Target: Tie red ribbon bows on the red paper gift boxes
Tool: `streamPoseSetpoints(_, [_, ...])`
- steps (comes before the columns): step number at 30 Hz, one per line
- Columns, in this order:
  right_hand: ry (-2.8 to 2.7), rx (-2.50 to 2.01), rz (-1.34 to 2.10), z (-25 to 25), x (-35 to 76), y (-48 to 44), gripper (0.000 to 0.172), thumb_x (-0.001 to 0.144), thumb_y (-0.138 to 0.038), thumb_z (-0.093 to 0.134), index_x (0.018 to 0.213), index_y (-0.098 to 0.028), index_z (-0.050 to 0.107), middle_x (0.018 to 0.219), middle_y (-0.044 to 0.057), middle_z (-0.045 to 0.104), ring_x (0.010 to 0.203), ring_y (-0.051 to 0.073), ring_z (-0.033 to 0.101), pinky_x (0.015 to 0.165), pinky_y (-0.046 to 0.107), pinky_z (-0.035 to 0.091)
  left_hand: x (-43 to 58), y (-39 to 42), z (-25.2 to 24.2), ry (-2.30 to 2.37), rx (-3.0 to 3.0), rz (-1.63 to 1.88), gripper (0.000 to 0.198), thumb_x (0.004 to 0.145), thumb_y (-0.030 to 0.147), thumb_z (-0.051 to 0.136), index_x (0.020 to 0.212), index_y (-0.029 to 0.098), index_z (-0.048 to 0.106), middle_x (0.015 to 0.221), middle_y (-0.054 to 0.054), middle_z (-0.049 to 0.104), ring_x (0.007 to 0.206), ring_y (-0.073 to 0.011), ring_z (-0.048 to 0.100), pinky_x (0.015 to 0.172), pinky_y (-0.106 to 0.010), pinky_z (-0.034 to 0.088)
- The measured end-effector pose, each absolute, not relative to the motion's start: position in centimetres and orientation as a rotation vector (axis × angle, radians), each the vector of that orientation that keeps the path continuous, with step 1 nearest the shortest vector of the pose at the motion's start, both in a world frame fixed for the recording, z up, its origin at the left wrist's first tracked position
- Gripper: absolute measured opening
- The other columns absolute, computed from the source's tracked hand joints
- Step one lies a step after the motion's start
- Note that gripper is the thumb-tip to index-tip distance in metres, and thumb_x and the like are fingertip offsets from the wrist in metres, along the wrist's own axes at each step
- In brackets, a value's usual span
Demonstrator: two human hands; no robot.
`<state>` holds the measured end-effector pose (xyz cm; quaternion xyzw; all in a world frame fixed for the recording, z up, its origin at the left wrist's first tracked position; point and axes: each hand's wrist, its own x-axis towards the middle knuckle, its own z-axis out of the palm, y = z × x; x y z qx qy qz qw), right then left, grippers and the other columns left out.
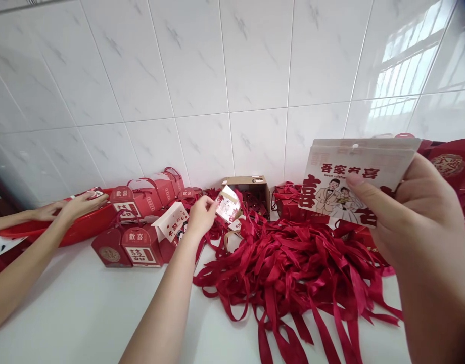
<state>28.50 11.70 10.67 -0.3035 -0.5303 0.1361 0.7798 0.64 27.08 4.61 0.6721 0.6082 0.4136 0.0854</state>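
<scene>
My right hand (418, 217) is close to the camera at the right, closed on a thin stack of flat white-and-red cards (354, 177) printed with a cartoon couple. My left hand (201, 213) reaches out to the middle of the white table (84, 308) and pinches a small white-and-red folded box piece (227, 203) above the ribbons. A big heap of dark red ribbons (293, 263) lies between my two hands.
Another person's arm (24, 263) and hands (79, 203) reach in from the left over a red basin (81, 227). Several folded red gift boxes (141, 245) stand at the left. An open cardboard box (247, 186) sits against the tiled wall; red items (450, 167) sit far right.
</scene>
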Motion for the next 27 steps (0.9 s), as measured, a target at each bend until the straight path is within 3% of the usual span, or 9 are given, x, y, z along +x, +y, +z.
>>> streamPoseSetpoints(3, [-1.19,-0.779,0.255,10.3,28.6,12.3,0.029,0.079,-0.027,0.068,0.107,-0.029,0.064,0.106,0.004,0.069,0.091,0.022,0.067,0.074,0.04,0.058,0.3,25.0,7.2,1.651,2.113,1.593,0.015,0.085,0.032,0.049,0.08,0.019,0.054,0.081,-0.003,0.066,0.075,-0.0169,0.061,0.071,-0.027,0.045])
streamPoseSetpoints(6, [-1.243,-0.813,0.317,10.0,28.7,13.1,0.029,0.076,-0.027,0.069,0.104,-0.027,0.065,0.098,0.002,0.071,0.084,0.02,0.068,0.073,0.037,0.058,1.4,23.6,8.4,1.201,1.868,1.8,0.015,0.08,0.033,0.058,0.08,0.018,0.055,0.083,-0.002,0.064,0.079,-0.0163,0.062,0.073,-0.029,0.049])
streamPoseSetpoints(10, [-1.217,-0.765,0.625,9.1,28.1,15.0,0.029,0.072,-0.026,0.07,0.101,-0.025,0.066,0.09,0.001,0.072,0.082,0.02,0.068,0.079,0.04,0.056,4.5,22.7,8.4,0.728,1.453,1.653,0.025,0.07,0.034,0.07,0.082,0.016,0.058,0.09,-0.002,0.062,0.085,-0.0162,0.061,0.076,-0.033,0.055])
streamPoseSetpoints(15, [-0.888,-0.65,0.961,7.3,26.6,18.2,0.03,0.069,-0.022,0.066,0.099,-0.027,0.063,0.096,0.0,0.072,0.087,0.022,0.068,0.076,0.041,0.057,7.6,22.2,7.1,0.65,1.4,1.57,0.027,0.066,0.033,0.076,0.075,0.014,0.058,0.076,0.002,0.056,0.077,-0.0111,0.059,0.079,-0.032,0.057])
streamPoseSetpoints(19, [-0.71,-0.645,1.053,6.1,26.5,20.1,0.033,0.067,-0.018,0.064,0.098,-0.028,0.062,0.096,-0.001,0.072,0.089,0.023,0.068,0.074,0.041,0.058,8.0,22.3,6.7,0.638,1.402,1.6,0.025,0.069,0.033,0.074,0.077,0.015,0.059,0.084,0.002,0.057,0.083,-0.011,0.059,0.079,-0.028,0.056])
streamPoseSetpoints(23, [-0.674,-0.641,1.152,6.3,26.9,20.3,0.036,0.066,-0.016,0.063,0.101,-0.028,0.062,0.095,0.0,0.073,0.089,0.024,0.068,0.076,0.043,0.057,7.9,22.6,6.5,0.71,1.455,1.553,0.026,0.07,0.036,0.072,0.082,0.016,0.061,0.085,-0.001,0.06,0.076,-0.0128,0.06,0.064,-0.024,0.055])
streamPoseSetpoints(27, [-0.916,-0.541,1.375,6.6,26.2,19.3,0.034,0.075,-0.037,0.063,0.106,-0.022,0.063,0.1,0.008,0.072,0.093,0.028,0.068,0.081,0.047,0.055,8.7,22.2,6.0,0.949,1.636,1.526,0.025,0.073,0.04,0.068,0.074,0.016,0.06,0.068,0.001,0.06,0.051,-0.0078,0.05,0.047,-0.019,0.041])
